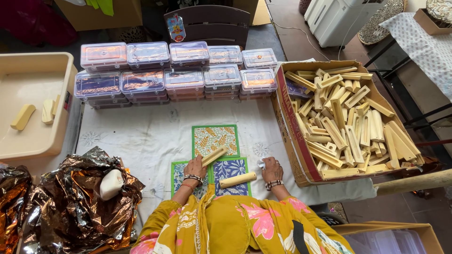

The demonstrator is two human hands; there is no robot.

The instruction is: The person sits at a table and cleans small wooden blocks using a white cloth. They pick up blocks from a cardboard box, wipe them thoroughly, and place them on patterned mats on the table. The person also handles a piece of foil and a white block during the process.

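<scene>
L hand (195, 168) grips wooden stick (214, 155), tilted over green tile (215, 139). 2nd stick (238, 179) lies on blue tile (230, 176), btwn hands. R hand (271, 170) pinches white cloth (261, 163), beside stick box (288, 127).

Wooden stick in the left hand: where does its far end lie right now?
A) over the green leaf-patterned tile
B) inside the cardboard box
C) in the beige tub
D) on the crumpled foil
A: the left hand grips a wooden stick whose far end lies across the lower edge of the green leaf-patterned tile, well clear of the cardboard box.
</scene>
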